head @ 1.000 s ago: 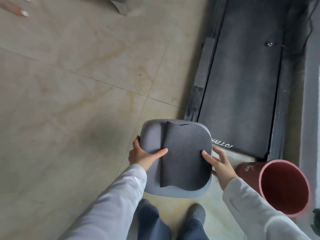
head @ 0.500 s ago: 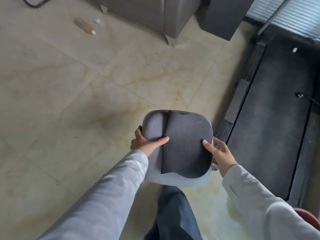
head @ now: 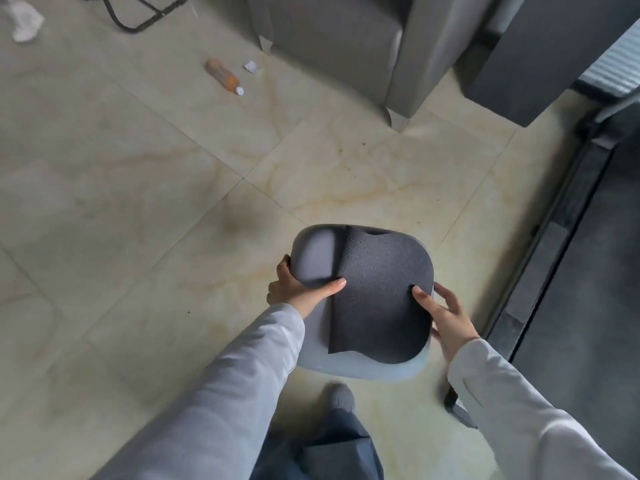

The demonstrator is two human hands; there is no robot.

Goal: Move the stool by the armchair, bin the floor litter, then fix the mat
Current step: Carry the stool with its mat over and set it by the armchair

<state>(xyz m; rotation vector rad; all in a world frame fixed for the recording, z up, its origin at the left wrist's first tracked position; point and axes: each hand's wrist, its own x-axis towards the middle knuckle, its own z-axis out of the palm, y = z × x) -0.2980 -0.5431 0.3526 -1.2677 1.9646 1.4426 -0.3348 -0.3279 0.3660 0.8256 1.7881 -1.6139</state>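
I hold a grey stool [head: 317,258] with a dark textured pad on its seat, lifted above the tiled floor. My left hand [head: 298,289] grips its left edge, thumb on top. My right hand [head: 446,315] grips its right edge, thumb on the pad. A grey armchair [head: 349,43] stands at the top centre, well beyond the stool. Litter lies on the floor to the armchair's left: an orange bottle [head: 223,76], a small white wrapper [head: 251,66] and crumpled white paper [head: 24,24]. The dark mat [head: 595,271] runs along the right edge.
A black cable [head: 138,19] loops on the floor at the top left. A dark grey cabinet [head: 540,57] stands to the right of the armchair. My legs and a grey shoe [head: 341,396] are below the stool. Open tiles stretch between the stool and the armchair.
I have carried the stool forward and left, away from the mat; the red bin has dropped out of view. The armchair and the floor litter have come into view and closer.
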